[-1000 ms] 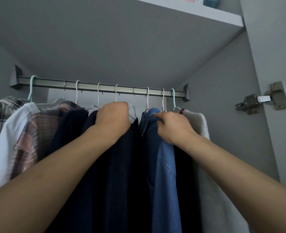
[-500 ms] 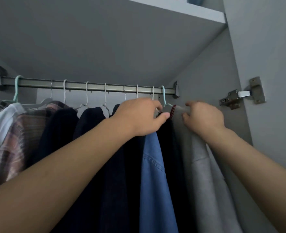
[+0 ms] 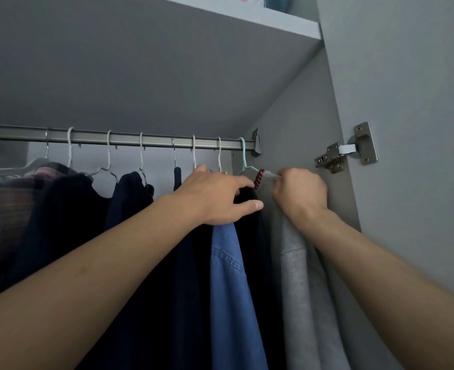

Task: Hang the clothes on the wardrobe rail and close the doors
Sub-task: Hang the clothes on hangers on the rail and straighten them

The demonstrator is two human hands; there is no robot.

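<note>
We see both arms reaching up into the right end of an open wardrobe, where a row of clothes hangs from the metal rail [image 3: 124, 140]. The left hand [image 3: 218, 198] rests over the shoulders of a black garment [image 3: 250, 225], its fingers curled over the top and the thumb stretched out along the front, so it grips that garment; the blue denim shirt [image 3: 231, 276] hangs directly under the palm, just to the left. The right hand [image 3: 300, 193] is closed into a fist on the shoulder of a grey sweatshirt [image 3: 298, 276], pinching the fabric where it meets the end of a mint-green hanger [image 3: 243, 161]. That hanger is hooked on the rail at its far right, close to the rail bracket [image 3: 256, 145]. A strip of red stitching [image 3: 258, 178] shows between the two hands, at the neck of the black garment. Further left hang dark navy garments [image 3: 130, 209] and a plaid shirt [image 3: 9, 193], on white and metal hangers spaced along the rail. Above the rail runs a grey shelf [image 3: 247, 16], with a teal container [image 3: 278, 2] partly visible on top. To the right, a metal hinge [image 3: 346, 153] joins the cabinet side to the open door [image 3: 407, 129].
</note>
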